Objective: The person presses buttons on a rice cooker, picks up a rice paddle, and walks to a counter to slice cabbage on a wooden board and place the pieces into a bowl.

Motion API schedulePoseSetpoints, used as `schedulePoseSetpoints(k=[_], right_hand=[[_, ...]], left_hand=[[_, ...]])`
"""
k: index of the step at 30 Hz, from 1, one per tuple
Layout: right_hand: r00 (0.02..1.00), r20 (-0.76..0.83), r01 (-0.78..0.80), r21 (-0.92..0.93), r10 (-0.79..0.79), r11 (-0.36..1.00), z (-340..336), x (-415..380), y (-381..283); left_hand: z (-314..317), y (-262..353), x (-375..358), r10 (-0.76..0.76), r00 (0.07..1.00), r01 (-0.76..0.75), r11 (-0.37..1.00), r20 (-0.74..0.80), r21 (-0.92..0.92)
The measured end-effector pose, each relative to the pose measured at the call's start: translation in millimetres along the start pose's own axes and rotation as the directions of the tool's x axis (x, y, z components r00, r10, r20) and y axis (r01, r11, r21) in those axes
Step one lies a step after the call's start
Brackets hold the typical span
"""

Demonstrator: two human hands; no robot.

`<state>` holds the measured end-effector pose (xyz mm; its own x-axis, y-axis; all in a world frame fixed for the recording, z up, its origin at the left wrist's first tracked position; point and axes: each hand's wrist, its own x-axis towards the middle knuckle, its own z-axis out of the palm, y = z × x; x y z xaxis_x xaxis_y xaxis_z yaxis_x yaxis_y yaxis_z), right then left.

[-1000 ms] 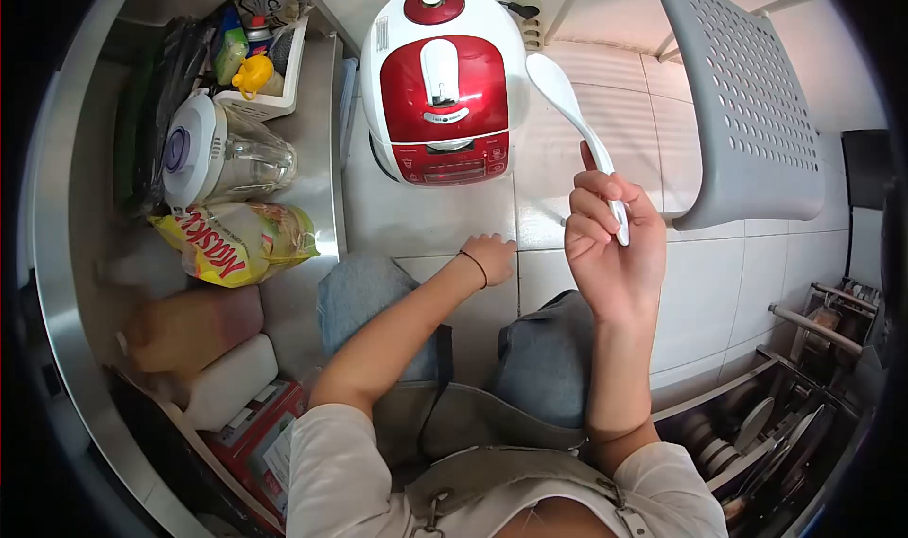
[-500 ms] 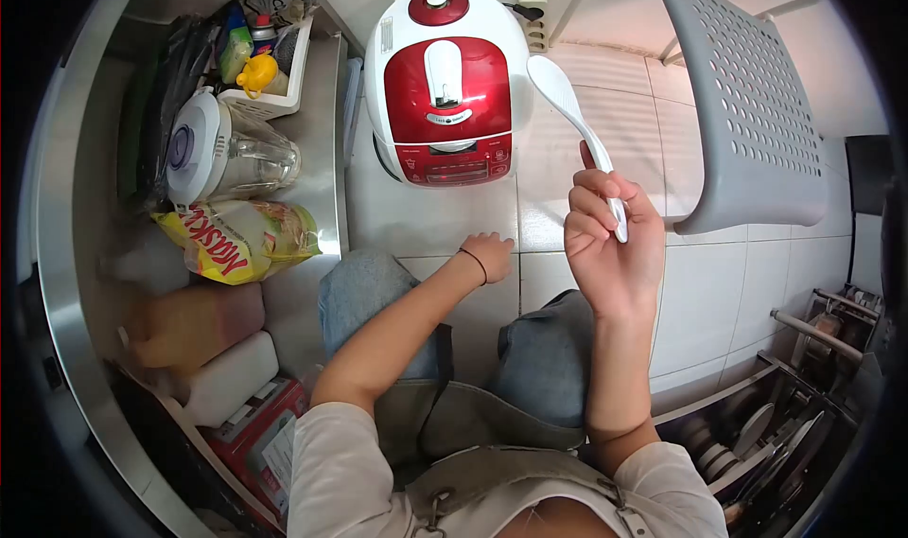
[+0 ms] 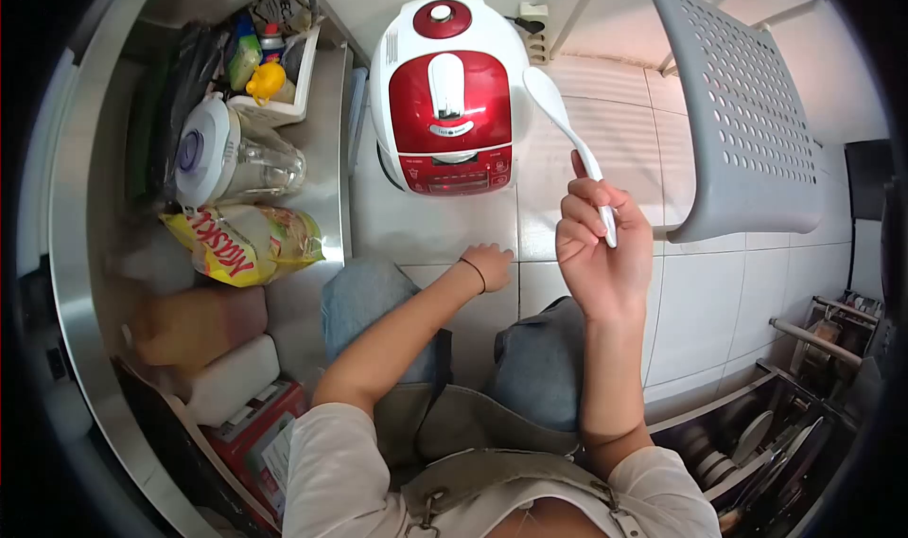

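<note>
My right hand (image 3: 605,245) is closed around the handle of a white rice paddle (image 3: 563,114), held up in the air with its broad end pointing toward the rice cooker. That rice cooker (image 3: 450,103) stands on the floor ahead, white with a red lid and a red control panel, its lid down. Between my knees, over the tiles, my left hand (image 3: 489,265) hangs loosely with its fingers bent and slightly apart. It shows nothing in its grasp, and there is a dark band on its wrist.
On the left shelf are a blender jug (image 3: 241,159), a yellow bag (image 3: 248,243) and a white basket (image 3: 293,98) of small items. A grey perforated stool (image 3: 752,112) stands at right. Below it, a pull-out rack (image 3: 733,401) holds plates. A socket strip (image 3: 534,29) is behind the cooker.
The paddle and my right hand have shifted slightly left relative to the cooker. The whole view has moved a little. My left hand looks much the same.
</note>
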<state>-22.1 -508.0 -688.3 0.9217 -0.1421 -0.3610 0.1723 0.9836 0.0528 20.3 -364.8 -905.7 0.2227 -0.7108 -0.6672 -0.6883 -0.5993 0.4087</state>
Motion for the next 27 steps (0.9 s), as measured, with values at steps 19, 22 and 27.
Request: schedulePoseSetpoints(k=[19, 22, 27], right_hand=[[0.956, -0.025, 0.137, -0.841, -0.292, 0.523, -36.0, 27.8, 18.5], [0.945, -0.054, -0.016, -0.993, -0.324, 0.119, -88.7, 19.9, 17.4], [0.956, -0.232, -0.246, -0.967, -0.182, -0.062, -106.1, -68.0, 12.7]], left_hand=[[40.8, 60.6, 28.6, -0.057, 0.968, 0.067, 0.997, 0.246, -0.032], [72.8, 87.5, -18.0, -0.09, 0.944, 0.106, 0.994, 0.317, -0.035], [56.3, 135.3, -111.1, -0.128, 0.91, 0.166, 0.984, 0.395, -0.064]])
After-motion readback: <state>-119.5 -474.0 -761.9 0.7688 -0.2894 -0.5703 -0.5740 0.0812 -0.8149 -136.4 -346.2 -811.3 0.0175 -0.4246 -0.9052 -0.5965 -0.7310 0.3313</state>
